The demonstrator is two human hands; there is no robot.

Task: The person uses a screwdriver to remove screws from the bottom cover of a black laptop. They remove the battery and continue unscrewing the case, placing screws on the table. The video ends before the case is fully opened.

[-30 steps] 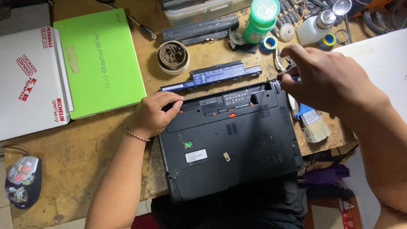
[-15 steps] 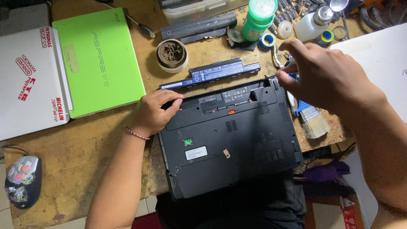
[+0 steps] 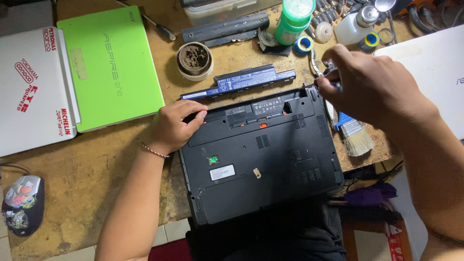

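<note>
A black laptop [image 3: 261, 159] lies upside down in front of me on the wooden bench, its battery bay open at the far edge. The long black battery [image 3: 241, 82] rests just beyond it. My left hand [image 3: 174, 128] presses on the laptop's far left corner, fingers at the edge of the bay. My right hand [image 3: 372, 92] is over the far right corner, fingers pinched on a small thin tool whose tip meets the corner; most of the tool is hidden by the hand.
A paintbrush [image 3: 355, 135] lies right of the laptop. A green netbook [image 3: 113, 67] and a white stickered one [image 3: 29, 92] sit at left, with a mouse [image 3: 21, 203] near the front edge. A round dirty tin [image 3: 194, 60], green bottle [image 3: 295, 21] and tape rolls stand behind. A white device [image 3: 435, 72] is at right.
Both hands stay at the same corners of the laptop. Only the right hand's fingers shift slightly at the far right corner.
</note>
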